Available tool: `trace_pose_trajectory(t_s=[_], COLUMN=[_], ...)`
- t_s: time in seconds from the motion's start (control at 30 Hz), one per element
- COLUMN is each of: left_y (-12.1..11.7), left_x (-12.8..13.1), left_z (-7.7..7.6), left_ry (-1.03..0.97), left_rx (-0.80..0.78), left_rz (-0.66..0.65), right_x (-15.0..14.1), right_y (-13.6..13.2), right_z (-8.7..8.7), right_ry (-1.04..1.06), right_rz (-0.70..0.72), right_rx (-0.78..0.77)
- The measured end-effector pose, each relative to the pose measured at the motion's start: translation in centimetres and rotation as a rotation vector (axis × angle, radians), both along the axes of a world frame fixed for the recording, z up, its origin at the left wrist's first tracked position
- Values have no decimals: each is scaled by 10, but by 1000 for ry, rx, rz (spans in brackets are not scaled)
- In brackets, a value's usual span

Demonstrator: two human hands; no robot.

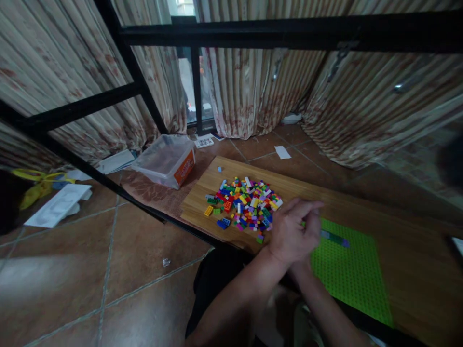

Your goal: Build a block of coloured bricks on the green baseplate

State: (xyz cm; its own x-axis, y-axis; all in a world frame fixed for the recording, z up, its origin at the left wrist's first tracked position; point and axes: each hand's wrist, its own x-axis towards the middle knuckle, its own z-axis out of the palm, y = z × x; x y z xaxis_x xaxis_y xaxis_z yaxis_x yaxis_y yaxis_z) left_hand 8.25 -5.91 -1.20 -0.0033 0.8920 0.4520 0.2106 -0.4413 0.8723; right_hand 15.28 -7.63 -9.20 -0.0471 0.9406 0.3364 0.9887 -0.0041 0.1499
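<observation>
A heap of small coloured bricks [246, 202] lies on a wooden board [361, 207]. Right of it sits a green studded baseplate [350, 274] with a short row of bricks [334, 238] near its far edge. My left hand [289, 231] lies over my right hand [302, 267] at the plate's left edge, beside the heap. The left fingers are curled together, pointing right. Most of the right hand is covered by the left, so its fingers do not show. What the hands hold, if anything, is hidden.
A clear plastic box with an orange label [166, 161] stands on the floor left of the board. Black metal frame bars [253, 33] cross in front of striped curtains. White packaging [60, 205] and a yellow item [36, 185] lie on the tiled floor at left.
</observation>
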Motion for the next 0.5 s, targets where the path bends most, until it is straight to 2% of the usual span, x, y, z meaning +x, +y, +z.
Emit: trace_pose_trajectory(t_s=[0.07, 0.1, 0.2, 0.3, 0.5], left_y=[5, 8, 10, 6, 1], left_x=[-2, -2, 3, 12, 29], left_z=[-3, -6, -17, -27, -42], left_ry=[16, 60, 323, 566, 686], left_rx=[-42, -101, -276, -354, -417], left_rz=[-12, -10, -56, -156, -225], right_x=[28, 42, 77, 95, 89], right_y=[-16, -24, -44, -50, -37], right_z=[1, 2, 1, -2, -11], right_ry=[115, 302, 648, 679, 675], right_rz=[-31, -45, -214, -356, -317], right_rx=[-14, -3, 67, 78, 113])
